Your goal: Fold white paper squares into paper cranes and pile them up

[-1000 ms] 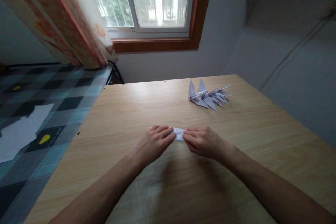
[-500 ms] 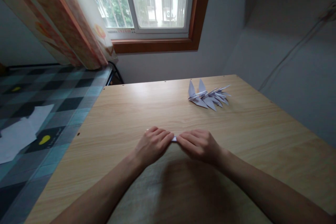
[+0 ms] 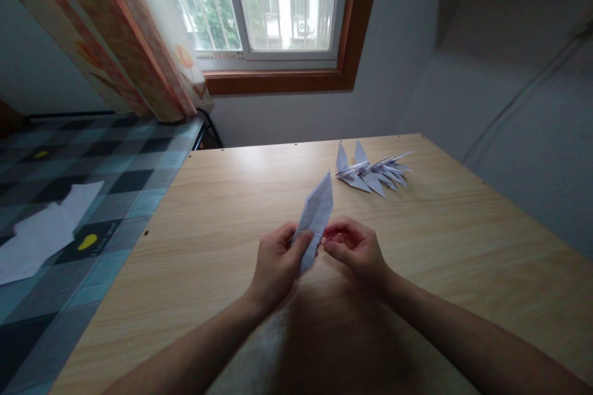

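Note:
A piece of white folded paper (image 3: 316, 207), long and pointed at its upper end, is held up above the table with a crease across its lower part. My left hand (image 3: 278, 262) is closed on its lower left side, thumb pressed flat on the front and fingers behind. Beside the paper's right edge is my right hand (image 3: 356, 250), its fingers curled and the thumb and index tips apart. Nothing shows between them; whether a fingertip touches the paper I cannot tell. Farther back lies a cluster of white folded paper pieces (image 3: 375, 176) with pointed ends, two of them standing up.
Both hands are over a light wooden table (image 3: 222, 210). To the left, white paper sheets (image 3: 41, 237) lie on a checkered cloth (image 3: 134, 176). Behind the table are a window (image 3: 287, 6) and a patterned curtain (image 3: 139, 43). A cable (image 3: 514, 102) runs along the right wall.
The paper, earlier mostly covered by both hands near the tabletop, is now raised and tilted upright in my left hand. My right hand has come off it to the right side.

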`<state>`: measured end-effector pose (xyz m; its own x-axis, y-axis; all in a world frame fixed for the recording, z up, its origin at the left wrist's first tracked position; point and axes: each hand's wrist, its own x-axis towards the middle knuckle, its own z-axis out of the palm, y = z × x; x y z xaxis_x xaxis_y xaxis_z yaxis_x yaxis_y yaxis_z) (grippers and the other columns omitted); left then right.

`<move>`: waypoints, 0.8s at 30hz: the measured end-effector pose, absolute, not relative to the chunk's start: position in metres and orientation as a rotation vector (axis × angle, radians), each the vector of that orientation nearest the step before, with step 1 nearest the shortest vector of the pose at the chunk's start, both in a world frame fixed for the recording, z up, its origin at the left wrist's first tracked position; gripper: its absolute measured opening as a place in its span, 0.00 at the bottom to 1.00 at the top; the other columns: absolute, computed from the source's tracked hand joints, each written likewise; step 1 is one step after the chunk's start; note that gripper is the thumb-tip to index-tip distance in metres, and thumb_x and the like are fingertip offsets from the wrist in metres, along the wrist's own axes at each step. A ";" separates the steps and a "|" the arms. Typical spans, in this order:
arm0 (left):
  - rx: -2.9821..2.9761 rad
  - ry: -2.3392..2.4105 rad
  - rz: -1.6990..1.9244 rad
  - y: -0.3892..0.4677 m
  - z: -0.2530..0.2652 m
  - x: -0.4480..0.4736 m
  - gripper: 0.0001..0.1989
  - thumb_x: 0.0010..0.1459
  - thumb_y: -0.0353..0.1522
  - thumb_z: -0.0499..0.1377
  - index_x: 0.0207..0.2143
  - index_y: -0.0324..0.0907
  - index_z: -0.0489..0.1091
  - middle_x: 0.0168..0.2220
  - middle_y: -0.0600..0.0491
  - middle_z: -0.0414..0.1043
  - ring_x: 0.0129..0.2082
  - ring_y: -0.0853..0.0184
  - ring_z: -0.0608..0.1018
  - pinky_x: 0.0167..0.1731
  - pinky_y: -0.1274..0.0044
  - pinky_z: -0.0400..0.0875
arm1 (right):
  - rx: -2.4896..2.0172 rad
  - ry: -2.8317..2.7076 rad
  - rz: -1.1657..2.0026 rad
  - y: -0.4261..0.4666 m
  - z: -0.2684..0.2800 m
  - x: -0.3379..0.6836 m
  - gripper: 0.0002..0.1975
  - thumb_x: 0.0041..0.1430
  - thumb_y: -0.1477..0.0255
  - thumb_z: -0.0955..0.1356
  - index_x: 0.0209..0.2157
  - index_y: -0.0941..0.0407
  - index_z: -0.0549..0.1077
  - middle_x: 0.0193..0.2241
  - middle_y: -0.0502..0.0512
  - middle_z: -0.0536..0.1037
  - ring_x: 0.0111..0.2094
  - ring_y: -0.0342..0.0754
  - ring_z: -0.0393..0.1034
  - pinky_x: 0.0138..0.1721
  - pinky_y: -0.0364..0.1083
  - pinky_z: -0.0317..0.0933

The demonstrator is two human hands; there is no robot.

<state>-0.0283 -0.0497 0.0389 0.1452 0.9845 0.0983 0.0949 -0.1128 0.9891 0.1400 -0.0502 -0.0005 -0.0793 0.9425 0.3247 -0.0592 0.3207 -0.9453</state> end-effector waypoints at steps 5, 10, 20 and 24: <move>1.111 0.962 1.073 -0.052 0.026 -0.019 0.19 0.52 0.42 0.65 0.41 0.40 0.69 0.23 0.55 0.75 0.20 0.69 0.75 0.20 0.81 0.65 | -0.950 -1.272 1.185 -0.052 0.001 0.134 0.10 0.52 0.65 0.73 0.26 0.55 0.73 0.23 0.48 0.73 0.23 0.43 0.69 0.25 0.42 0.65; 1.063 0.915 0.971 -0.050 0.010 -0.020 0.19 0.55 0.46 0.63 0.38 0.40 0.67 0.24 0.54 0.74 0.21 0.69 0.75 0.22 0.80 0.66 | -1.081 -1.244 1.248 -0.050 -0.001 0.134 0.08 0.52 0.68 0.70 0.25 0.56 0.69 0.19 0.45 0.69 0.19 0.41 0.64 0.21 0.41 0.60; 1.260 0.994 0.954 -0.040 0.009 -0.026 0.16 0.53 0.43 0.64 0.30 0.37 0.75 0.26 0.53 0.74 0.25 0.69 0.73 0.25 0.79 0.66 | -1.017 -1.328 1.306 -0.050 -0.006 0.133 0.08 0.55 0.67 0.69 0.28 0.56 0.68 0.20 0.44 0.68 0.20 0.40 0.62 0.22 0.40 0.57; 1.251 1.029 0.990 -0.040 0.008 -0.025 0.16 0.51 0.43 0.65 0.25 0.37 0.73 0.24 0.52 0.74 0.24 0.68 0.73 0.25 0.79 0.66 | -0.911 -1.278 1.370 -0.051 -0.006 0.129 0.14 0.50 0.64 0.75 0.35 0.55 0.71 0.27 0.48 0.74 0.28 0.43 0.69 0.29 0.42 0.65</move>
